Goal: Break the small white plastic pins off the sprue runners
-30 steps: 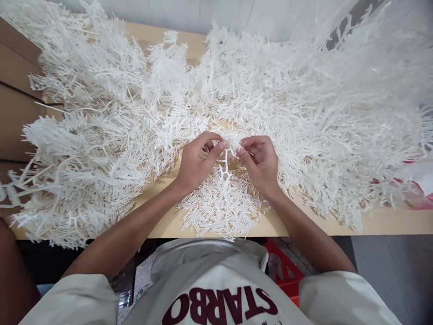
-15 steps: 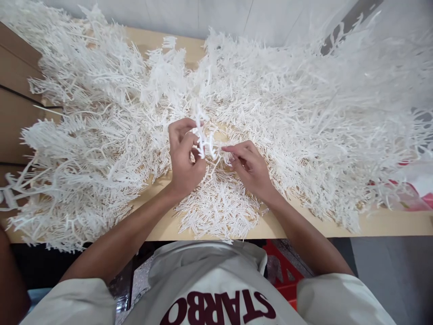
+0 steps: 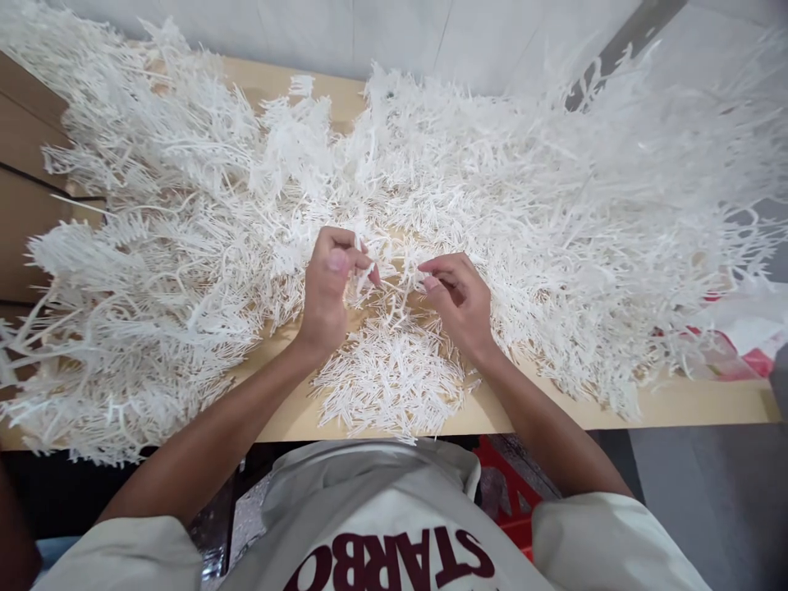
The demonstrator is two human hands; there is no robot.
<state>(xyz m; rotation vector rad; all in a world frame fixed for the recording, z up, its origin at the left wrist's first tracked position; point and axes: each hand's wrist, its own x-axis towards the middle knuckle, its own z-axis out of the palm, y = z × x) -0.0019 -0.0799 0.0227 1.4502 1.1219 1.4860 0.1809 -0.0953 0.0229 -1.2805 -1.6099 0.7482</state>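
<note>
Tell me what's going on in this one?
A person at a table has both bare hands among white plastic-looking pieces. The right hand has thumb and forefinger close together beside a branching piece; the left hand is nearby, fingers bent, with white bits at its fingertips. What each grips is too small to tell. A small heap of short sticks lies near the person, with large tangled piles left, right and beyond.

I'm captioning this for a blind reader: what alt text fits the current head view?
A person's left hand and right hand face each other over a table, with white branching strands between them. Nearer the body lies a small pile of short white pieces; larger white heaps spread left and right.
</note>
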